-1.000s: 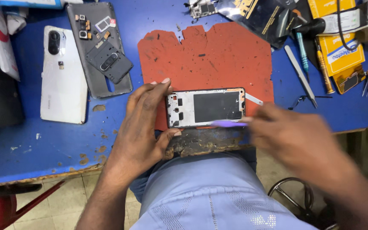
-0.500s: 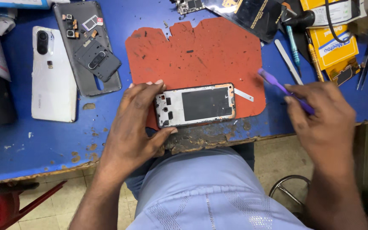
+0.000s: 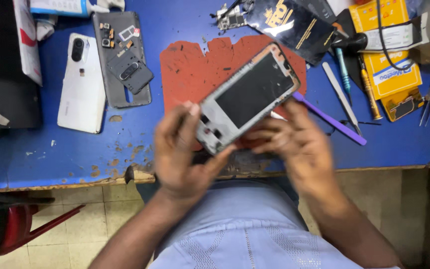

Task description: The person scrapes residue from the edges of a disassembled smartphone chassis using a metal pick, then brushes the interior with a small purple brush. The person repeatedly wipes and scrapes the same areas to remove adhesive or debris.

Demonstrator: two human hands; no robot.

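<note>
An opened phone frame (image 3: 247,97) with a dark inner panel and grey rim is lifted off the table and tilted, its top end pointing up right. My left hand (image 3: 182,152) grips its lower left end. My right hand (image 3: 294,144) holds its lower right side from beneath. Under it lies a red work mat (image 3: 190,69) on the blue table (image 3: 75,149). A purple pry tool (image 3: 332,119) lies on the table just right of my right hand, not held.
At the left lie a white phone back cover (image 3: 82,84) and a grey phone frame with small parts (image 3: 122,60). Yellow boxes (image 3: 386,65), a black packet (image 3: 294,25), screwdrivers (image 3: 344,67) and tweezers (image 3: 339,94) crowd the right. The table's worn front edge (image 3: 125,174) is near my body.
The phone frame lay flat on the red mat under my left hand; now both hands hold it raised and tilted. The purple tool left my right hand and lies on the table.
</note>
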